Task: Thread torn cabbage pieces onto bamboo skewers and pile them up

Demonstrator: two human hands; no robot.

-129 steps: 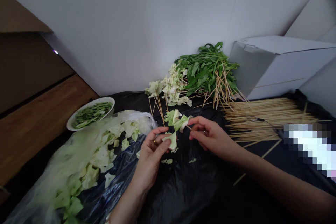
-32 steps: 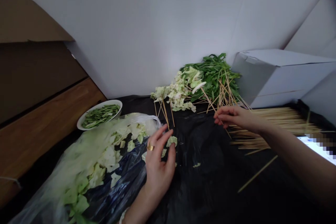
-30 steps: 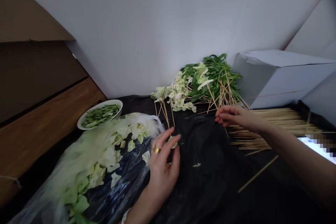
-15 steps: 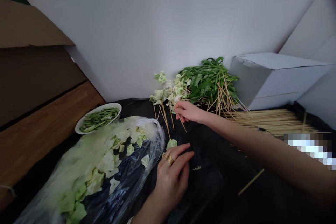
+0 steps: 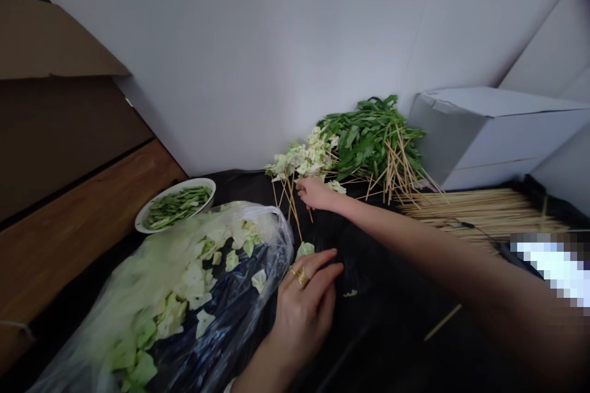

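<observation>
My right hand (image 5: 314,193) reaches to the skewered cabbage pile (image 5: 302,159), its fingers pinched around a thin wooden skewer (image 5: 311,216) whose lower end shows beneath them. Nearer to me, my left hand (image 5: 306,301), with gold rings, hovers over the black cover, fingers apart and bent. A piece of cabbage (image 5: 305,250) shows just behind its knuckles; whether the hand touches it I cannot tell. Left of that hand lies an open clear plastic bag (image 5: 286,236) with loose cabbage leaves (image 5: 196,285) inside.
A white bowl (image 5: 214,194) of cut green pods stands behind the bag. Leafy green skewers (image 5: 364,135) lie against the wall, beside a white box (image 5: 465,141). Many bare skewers (image 5: 479,212) are spread at the right; one loose stick (image 5: 442,322) lies nearer.
My right hand has moved slightly left, still holding a skewer. The cabbage that stood up above the pile now lies lower. My left hand has barely moved.
</observation>
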